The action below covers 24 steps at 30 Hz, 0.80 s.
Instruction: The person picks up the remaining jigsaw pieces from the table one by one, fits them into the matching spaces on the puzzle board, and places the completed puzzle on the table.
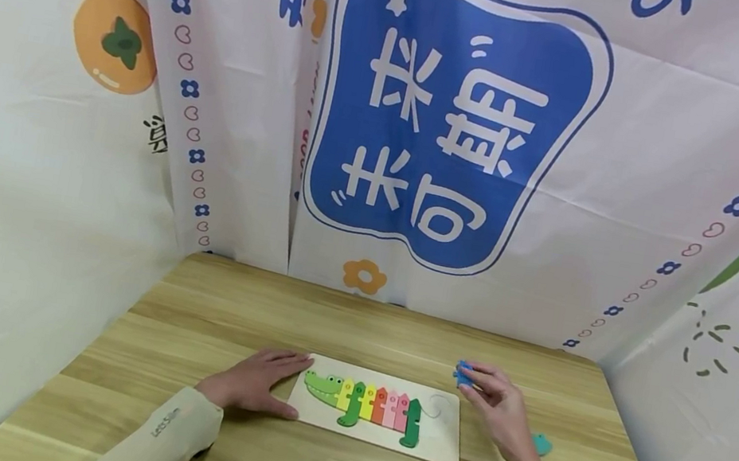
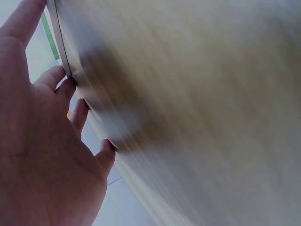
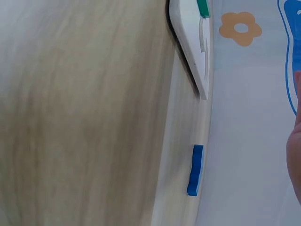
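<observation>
A pale wooden crocodile puzzle board lies on the table, with a green head, several coloured body pieces and a dark green leg piece in it. Beside the leg, a curled outline shows on the bare wood. My left hand rests at the board's left end, fingers and thumb spread along its edge; the left wrist view has its fingertips at the rim. Beyond the board's right end, my right hand pinches a blue puzzle piece between thumb and fingers. The right wrist view catches only part of that hand.
A blue piece lies on the table past the board's corner in the right wrist view. Beside my right wrist is a teal piece, partly covered. Printed cloth hangs behind the wooden table and along its sides.
</observation>
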Each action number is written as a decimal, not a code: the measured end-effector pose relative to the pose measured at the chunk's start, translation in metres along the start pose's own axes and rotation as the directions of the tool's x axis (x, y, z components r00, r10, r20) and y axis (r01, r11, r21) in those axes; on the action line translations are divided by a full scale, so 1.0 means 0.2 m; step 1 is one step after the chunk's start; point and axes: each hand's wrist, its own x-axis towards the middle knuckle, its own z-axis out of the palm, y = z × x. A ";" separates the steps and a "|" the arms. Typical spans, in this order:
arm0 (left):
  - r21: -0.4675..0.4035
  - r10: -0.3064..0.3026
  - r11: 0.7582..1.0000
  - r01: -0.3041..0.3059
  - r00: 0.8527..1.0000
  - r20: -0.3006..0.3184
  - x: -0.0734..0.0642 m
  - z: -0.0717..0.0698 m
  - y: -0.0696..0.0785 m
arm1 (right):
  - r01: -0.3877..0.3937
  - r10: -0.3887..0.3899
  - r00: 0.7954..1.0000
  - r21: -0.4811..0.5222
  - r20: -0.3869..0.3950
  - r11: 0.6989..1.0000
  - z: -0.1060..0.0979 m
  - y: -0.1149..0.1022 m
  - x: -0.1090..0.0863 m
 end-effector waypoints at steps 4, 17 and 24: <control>0.002 0.005 1.000 -0.005 1.000 -0.005 0.00 0.00 0.00 | -0.034 0.035 0.998 0.019 -0.051 0.999 -0.01 -0.01 0.00; 0.002 0.005 1.000 -0.005 1.000 -0.010 0.00 0.01 -0.01 | -0.129 0.129 0.990 0.001 -0.051 0.992 -0.02 -0.01 -0.01; -0.001 0.003 1.000 -0.003 1.000 -0.009 0.00 0.01 -0.01 | -0.152 0.152 0.988 0.012 0.001 0.988 0.01 -0.02 -0.02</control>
